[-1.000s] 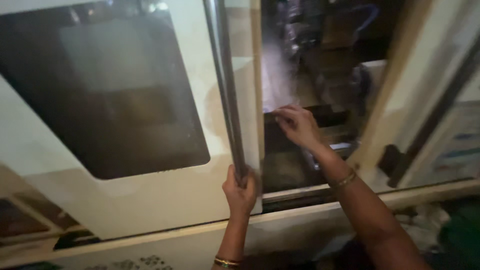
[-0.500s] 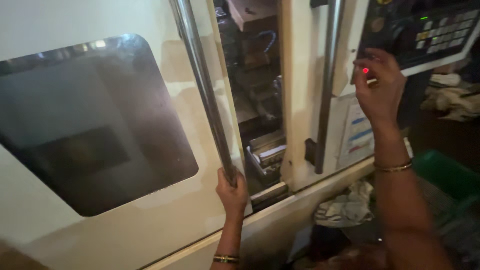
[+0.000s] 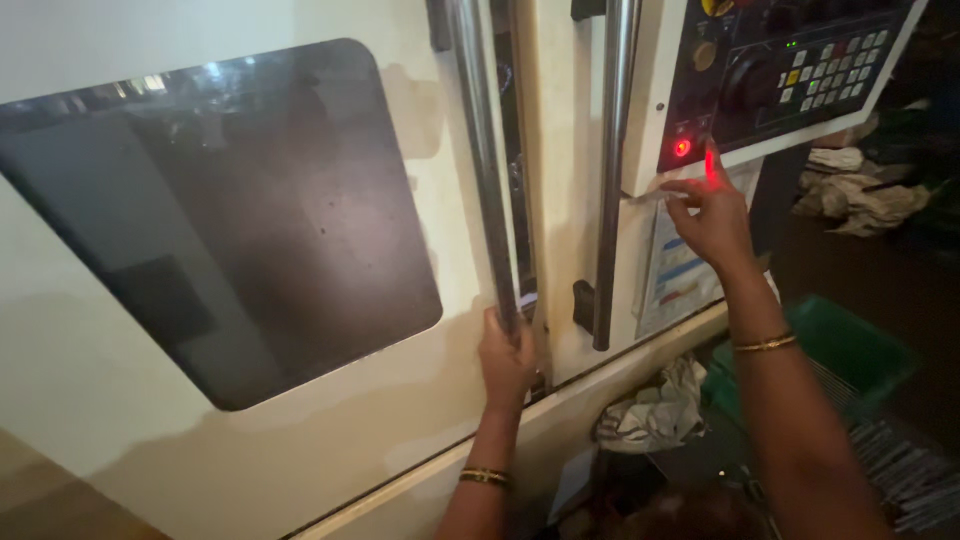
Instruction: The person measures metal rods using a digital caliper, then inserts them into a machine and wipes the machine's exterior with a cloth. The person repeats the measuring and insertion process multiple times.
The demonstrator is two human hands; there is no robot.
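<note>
Machine enclosure with sliding door, seen from above the operator's hands. The cream door (image 3: 300, 440) carried a large dark window (image 3: 220, 220) and a long vertical steel handle bar (image 3: 480, 150) along its right edge. The left hand (image 3: 507, 358) was clamped around the lower end of this bar, fingers wrapped fully about it and thumb closed over, a grip suited to sliding or steadying a heavy panel from low down. Only a narrow dark gap (image 3: 522, 180) separated the door from the fixed frame, so the door stood almost shut. A second steel bar (image 3: 612, 170) was mounted on the frame just to the right of that gap.

The right hand (image 3: 712, 215) was raised to the lower left corner of the control panel (image 3: 800, 70), held loosely open with nothing in it; the forefinger was extended upward, its tip lit red (the glow came from a lit red button (image 3: 683, 148) just beside it). Whether the fingertip touched the panel could not be told. A gold bangle (image 3: 765, 344) sat on the right wrist, another (image 3: 485, 477) on the left.

Below the panel hung a printed chart (image 3: 675, 275). On the floor lay crumpled rags (image 3: 650, 415), a green crate (image 3: 850, 350) and more rags (image 3: 860, 195) farther right.
</note>
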